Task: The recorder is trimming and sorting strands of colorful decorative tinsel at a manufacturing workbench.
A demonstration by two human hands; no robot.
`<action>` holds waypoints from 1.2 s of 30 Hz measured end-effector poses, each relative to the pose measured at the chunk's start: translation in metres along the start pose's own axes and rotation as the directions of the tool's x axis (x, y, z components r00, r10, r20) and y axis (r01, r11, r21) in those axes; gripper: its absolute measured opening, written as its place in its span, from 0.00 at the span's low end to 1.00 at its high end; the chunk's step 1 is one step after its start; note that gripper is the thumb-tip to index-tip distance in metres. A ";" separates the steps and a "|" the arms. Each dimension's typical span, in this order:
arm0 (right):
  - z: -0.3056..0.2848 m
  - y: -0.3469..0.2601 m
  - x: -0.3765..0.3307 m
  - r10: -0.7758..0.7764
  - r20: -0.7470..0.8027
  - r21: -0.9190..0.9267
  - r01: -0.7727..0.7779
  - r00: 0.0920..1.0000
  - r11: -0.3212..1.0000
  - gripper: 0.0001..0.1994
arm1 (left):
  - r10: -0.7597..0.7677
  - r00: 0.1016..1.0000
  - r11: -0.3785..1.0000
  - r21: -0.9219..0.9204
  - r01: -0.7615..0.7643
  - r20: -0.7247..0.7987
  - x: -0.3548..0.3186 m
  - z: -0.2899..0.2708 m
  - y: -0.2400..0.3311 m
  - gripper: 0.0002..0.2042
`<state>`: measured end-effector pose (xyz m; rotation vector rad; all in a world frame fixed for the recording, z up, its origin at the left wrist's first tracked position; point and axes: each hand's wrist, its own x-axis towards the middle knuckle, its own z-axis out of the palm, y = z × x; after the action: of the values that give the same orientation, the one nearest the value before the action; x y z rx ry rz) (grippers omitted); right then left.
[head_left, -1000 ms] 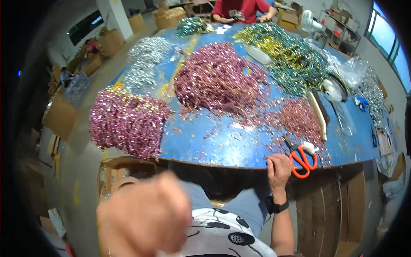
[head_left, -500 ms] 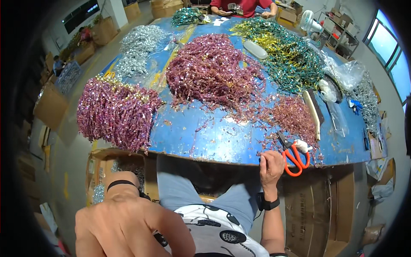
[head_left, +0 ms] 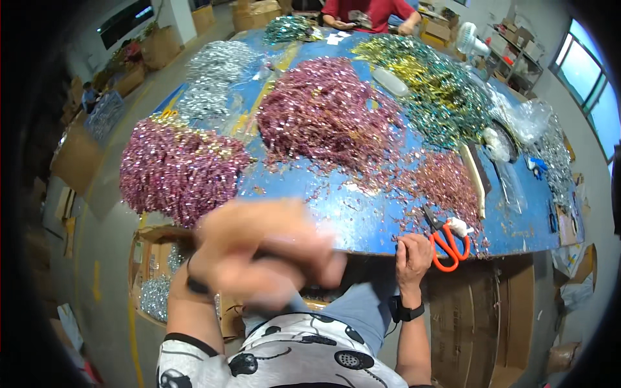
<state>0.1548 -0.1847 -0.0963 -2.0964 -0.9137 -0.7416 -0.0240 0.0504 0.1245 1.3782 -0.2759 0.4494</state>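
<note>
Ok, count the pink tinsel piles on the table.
3: bundle at left, large heap in the middle, smaller scrap pile at right. Left hand hides part of the table.

The middle of the frame is evenly bright, with pale daylight in the window (head_left: 580,68) at the upper right. A white glare sits on the table (head_left: 284,187) at centre, washing out its blue, and the pink tinsel (head_left: 326,113) sparkles with small highlights. Below the table's near edge lies deep shadow; the left side is dimmer. The left hand (head_left: 262,249), lower centre, is smeared by motion blur, while the right hand (head_left: 414,253) looks fairly crisp. Far background detail is soft. Straight edges bow toward the black, rounded rim.
</note>
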 end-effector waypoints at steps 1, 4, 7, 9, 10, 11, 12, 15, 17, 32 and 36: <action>-0.002 -0.001 -0.001 0.017 0.001 0.005 -0.017 1.000 1.000 0.04 | -0.014 0.968 0.844 0.522 -0.123 0.250 0.028 -0.027 -0.012 0.22; -0.005 0.001 -0.004 0.016 -0.005 -0.014 -0.017 1.000 1.000 0.04 | -0.073 0.983 0.317 0.939 -0.136 0.167 0.061 -0.108 -0.103 0.20; -0.002 0.005 -0.008 -0.027 -0.016 -0.022 0.026 1.000 0.999 0.03 | 0.224 0.923 0.205 0.941 0.270 -0.314 0.086 -0.189 -0.156 0.22; -0.001 0.008 -0.011 -0.007 -0.026 -0.039 0.006 1.000 0.999 0.04 | 0.350 0.845 0.232 0.912 0.339 -0.403 0.104 -0.218 -0.166 0.23; 0.000 0.008 -0.011 -0.015 -0.024 -0.031 0.014 1.000 0.999 0.04 | 0.048 0.822 0.486 0.732 0.478 -0.568 0.110 -0.218 -0.166 0.25; 0.000 0.009 -0.011 -0.017 -0.028 -0.034 0.016 0.999 0.999 0.04 | -0.287 0.746 0.640 0.460 0.616 -0.600 0.117 -0.215 -0.170 0.27; 0.000 0.009 -0.011 -0.018 -0.032 -0.038 0.017 0.999 0.999 0.04 | -0.149 0.837 0.614 0.614 0.496 -0.527 0.116 -0.208 -0.183 0.16; 0.001 0.005 -0.006 -0.036 -0.022 -0.032 0.036 0.999 0.999 0.03 | 0.085 0.884 0.575 0.747 0.333 -0.459 0.119 -0.201 -0.206 0.11; 0.002 0.006 -0.006 -0.026 -0.026 -0.052 0.024 0.999 0.998 0.03 | 0.134 0.919 0.641 0.740 0.206 -0.372 0.126 -0.145 -0.188 0.09; 0.001 0.009 -0.006 -0.029 -0.025 -0.047 0.028 0.999 0.998 0.04 | 0.014 0.867 0.614 0.689 0.385 -0.498 0.031 -0.147 -0.123 0.10; 0.002 0.009 -0.007 -0.033 -0.025 -0.051 0.031 0.999 0.998 0.04 | 0.068 0.910 0.405 0.845 0.350 -0.410 0.015 -0.152 -0.145 0.14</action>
<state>0.1578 -0.1899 -0.1060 -2.1155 -0.9254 -0.8142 0.0456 0.1838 -0.0230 2.3327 0.5443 0.7741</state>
